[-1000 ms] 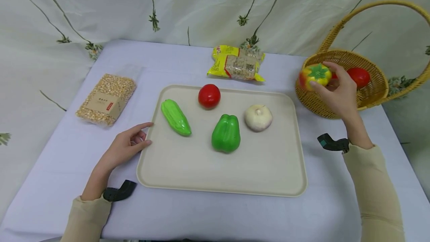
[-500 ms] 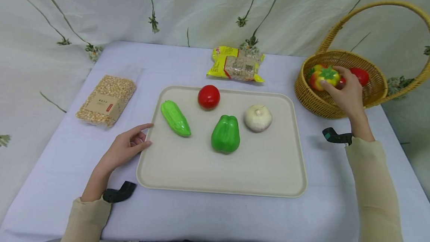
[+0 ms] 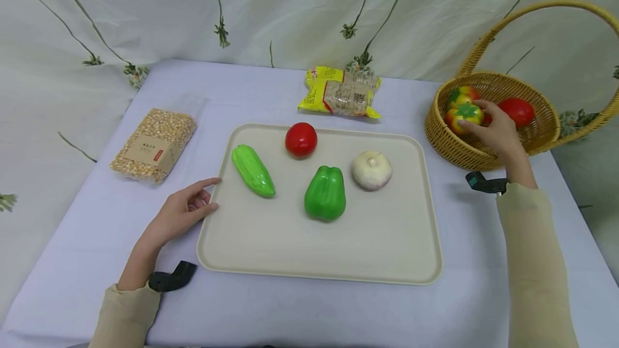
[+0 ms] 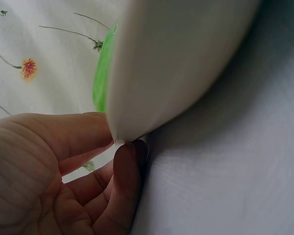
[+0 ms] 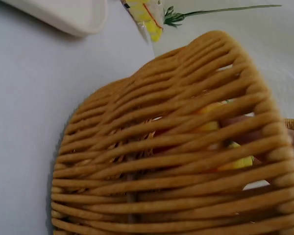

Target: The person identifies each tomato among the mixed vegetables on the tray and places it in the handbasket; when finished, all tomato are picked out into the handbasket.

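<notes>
In the head view my left hand [image 3: 186, 211] grips the left rim of a beige tray [image 3: 319, 262], thumb and fingers meeting its edge. The left wrist view shows fingertips [image 4: 127, 166] tucked against the rim's underside. My right hand [image 3: 500, 130] reaches inside a wicker basket [image 3: 450, 146] and holds a yellow-and-red fruit [image 3: 468, 116] by its sides; it has a green star-shaped cap. A similar fruit [image 3: 464, 94] lies right behind it, and a red one [image 3: 517, 111] sits further right. From the right wrist, the basket's woven wall [image 5: 176, 147] mostly hides that hand.
On the tray lie a red tomato [image 3: 301, 139], a long light-green vegetable [image 3: 253, 169], a green bell pepper [image 3: 325, 193] and a garlic bulb [image 3: 372, 169]. A corn kernel bag [image 3: 153, 144] is at left; a yellow packet [image 3: 340, 92] lies behind. The basket's tall handle [image 3: 566, 4] arches above.
My right hand has carried the yellow-and-red fruit from over the basket's left rim down into it, beside the similar fruit. The left hand stays on the tray's rim.
</notes>
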Demonstrator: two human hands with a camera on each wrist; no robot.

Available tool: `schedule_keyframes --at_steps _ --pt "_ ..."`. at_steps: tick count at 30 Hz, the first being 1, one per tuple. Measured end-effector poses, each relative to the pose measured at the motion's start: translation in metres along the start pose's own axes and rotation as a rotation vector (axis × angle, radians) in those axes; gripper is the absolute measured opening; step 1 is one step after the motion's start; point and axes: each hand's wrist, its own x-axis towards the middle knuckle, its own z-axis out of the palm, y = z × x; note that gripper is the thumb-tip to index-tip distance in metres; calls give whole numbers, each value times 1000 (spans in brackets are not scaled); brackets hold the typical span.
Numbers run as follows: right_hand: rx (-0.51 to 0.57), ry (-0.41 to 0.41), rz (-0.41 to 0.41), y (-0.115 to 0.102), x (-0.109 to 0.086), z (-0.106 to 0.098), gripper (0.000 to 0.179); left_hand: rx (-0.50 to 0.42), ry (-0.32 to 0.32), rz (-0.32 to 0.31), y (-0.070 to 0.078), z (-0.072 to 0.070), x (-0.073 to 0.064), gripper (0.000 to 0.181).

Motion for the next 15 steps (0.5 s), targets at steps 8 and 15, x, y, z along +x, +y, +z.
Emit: schedule_keyframes --at_steps 8,15 --pt "-45 -29 16 4 10 -1 79 3 0 7 -2 1 1 45" --pt "-108 -33 -45 2 16 1 78 -1 -5 1 -2 1 1 45"
